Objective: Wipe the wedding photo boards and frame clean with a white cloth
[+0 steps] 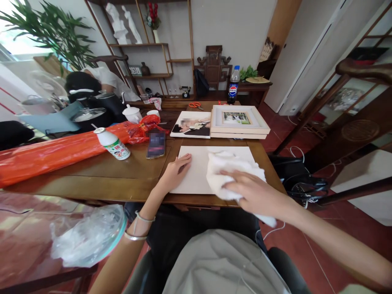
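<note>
A white flat board [196, 171] lies on the wooden table [122, 175] in front of me. My left hand [176, 171] rests flat on the board's left edge, fingers stretched out. My right hand [249, 192] presses a crumpled white cloth [228, 169] onto the right part of the board, fingers curled over the cloth. Behind the board sit a printed photo [192, 124] and a stack of white picture frames [239, 122].
A phone [156, 143], a small white bottle [112, 143] and a long orange plastic-wrapped roll [52, 153] lie to the left. A cola bottle [233, 85] and orange scissors [195, 105] stand farther back. A clear plastic bag [88, 237] sits near left.
</note>
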### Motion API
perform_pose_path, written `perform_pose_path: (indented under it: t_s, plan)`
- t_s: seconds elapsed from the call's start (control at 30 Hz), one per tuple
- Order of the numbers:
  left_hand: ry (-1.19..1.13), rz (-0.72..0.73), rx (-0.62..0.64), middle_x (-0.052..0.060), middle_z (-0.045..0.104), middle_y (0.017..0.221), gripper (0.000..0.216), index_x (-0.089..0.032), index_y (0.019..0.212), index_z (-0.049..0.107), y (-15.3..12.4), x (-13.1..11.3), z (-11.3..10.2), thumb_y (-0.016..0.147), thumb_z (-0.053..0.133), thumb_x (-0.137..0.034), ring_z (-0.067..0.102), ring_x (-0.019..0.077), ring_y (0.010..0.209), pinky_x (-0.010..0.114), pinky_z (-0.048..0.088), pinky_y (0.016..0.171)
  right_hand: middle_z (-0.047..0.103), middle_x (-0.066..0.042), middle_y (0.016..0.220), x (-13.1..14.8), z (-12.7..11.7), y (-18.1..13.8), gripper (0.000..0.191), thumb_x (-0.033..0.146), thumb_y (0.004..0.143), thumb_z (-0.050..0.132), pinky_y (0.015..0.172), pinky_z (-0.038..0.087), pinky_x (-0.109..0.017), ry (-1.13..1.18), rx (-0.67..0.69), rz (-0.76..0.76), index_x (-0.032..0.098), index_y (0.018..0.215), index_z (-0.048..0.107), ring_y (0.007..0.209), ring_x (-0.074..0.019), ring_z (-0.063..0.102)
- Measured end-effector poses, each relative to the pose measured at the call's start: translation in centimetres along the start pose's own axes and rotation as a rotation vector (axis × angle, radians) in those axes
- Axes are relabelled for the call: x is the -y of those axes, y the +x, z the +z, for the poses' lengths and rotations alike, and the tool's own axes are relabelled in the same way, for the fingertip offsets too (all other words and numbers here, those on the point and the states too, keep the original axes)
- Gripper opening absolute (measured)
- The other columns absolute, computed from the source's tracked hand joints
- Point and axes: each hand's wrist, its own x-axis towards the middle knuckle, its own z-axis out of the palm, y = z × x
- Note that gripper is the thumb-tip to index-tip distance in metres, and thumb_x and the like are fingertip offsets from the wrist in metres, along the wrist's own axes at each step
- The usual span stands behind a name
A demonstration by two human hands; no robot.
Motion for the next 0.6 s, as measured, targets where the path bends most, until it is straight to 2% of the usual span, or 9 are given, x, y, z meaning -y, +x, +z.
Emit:
perform_pose_path:
  t_s: [0.1, 0.17, 0.23, 0.33, 0.43, 0.5, 0.6]
  plan:
    - [-0.011, 0.001, 0.0, 0.009, 0.056, 0.134, 0.037, -0.018, 0.121, 0.063, 0.0, -0.1, -0.1, 0.093, 0.046, -0.034, 0.047, 0.0232, 0.13, 0.044, 0.026, 0.115, 0.04, -0.012, 0.148, -4.5, 1.0, 3.9, 0.045, 0.001, 0.067, 0.052, 0.111, 0.03, -0.05, -0.084, -0.115, -0.073, 0.018, 0.106, 0.065, 0.137, -0.0294, 0.034]
    - [-0.013, 0.002, 0.0, 0.009, 0.056, 0.134, 0.036, -0.018, 0.121, 0.064, 0.0, -0.2, -0.1, 0.093, 0.046, -0.034, 0.047, 0.0233, 0.13, 0.045, 0.026, 0.115, 0.05, -0.013, 0.14, -6.9, 1.3, 6.0, 0.029, 0.009, 0.077, 0.055, 0.112, 0.026, -0.052, -0.11, -0.158, -0.074, 0.017, 0.103, 0.066, 0.139, -0.029, 0.032]
    - [-0.01, 0.003, -0.002, 0.009, 0.057, 0.133, 0.036, -0.018, 0.12, 0.064, 0.0, -0.3, -0.1, 0.092, 0.047, -0.034, 0.047, 0.0236, 0.13, 0.045, 0.027, 0.115, 0.056, -0.015, 0.133, -7.7, 1.4, 6.9, 0.021, 0.017, 0.085, 0.053, 0.112, 0.025, -0.054, -0.11, -0.185, -0.045, 0.016, 0.101, 0.067, 0.138, -0.0299, 0.032]
    - [-0.003, 0.002, -0.008, 0.01, 0.057, 0.133, 0.036, -0.017, 0.119, 0.064, 0.0, -0.3, 0.0, 0.092, 0.047, -0.034, 0.048, 0.0238, 0.129, 0.045, 0.027, 0.115, 0.048, -0.016, 0.141, -5.5, 1.8, 5.7, 0.027, 0.013, 0.082, 0.054, 0.111, 0.023, -0.056, -0.095, -0.156, -0.057, 0.016, 0.106, 0.067, 0.14, -0.0317, 0.029]
    - [0.006, 0.002, -0.009, 0.01, 0.057, 0.133, 0.036, -0.017, 0.119, 0.065, 0.0, -0.3, 0.0, 0.092, 0.046, -0.034, 0.048, 0.0244, 0.129, 0.045, 0.026, 0.115, 0.033, -0.013, 0.152, -1.0, 3.0, 2.5, 0.041, 0.007, 0.074, 0.056, 0.112, 0.015, -0.06, -0.074, -0.088, -0.064, 0.019, 0.112, 0.067, 0.143, -0.0333, 0.019]
    - [0.009, 0.006, -0.011, 0.009, 0.057, 0.133, 0.036, -0.018, 0.118, 0.065, 0.0, -0.3, 0.0, 0.093, 0.046, -0.034, 0.047, 0.0243, 0.129, 0.044, 0.026, 0.115, 0.027, -0.014, 0.154, 1.7, 4.0, 0.6, 0.041, 0.01, 0.072, 0.059, 0.113, 0.01, -0.06, -0.048, -0.034, -0.089, 0.019, 0.111, 0.068, 0.143, -0.0346, 0.013]
    - [0.006, 0.009, -0.009, 0.01, 0.056, 0.133, 0.037, -0.018, 0.12, 0.064, 0.0, -0.4, -0.1, 0.093, 0.045, -0.034, 0.047, 0.0237, 0.13, 0.044, 0.026, 0.115, 0.026, -0.014, 0.155, 3.2, 4.6, -0.3, 0.039, 0.016, 0.071, 0.064, 0.115, 0.008, -0.056, -0.01, 0.002, -0.167, 0.018, 0.11, 0.069, 0.144, -0.0334, 0.014]
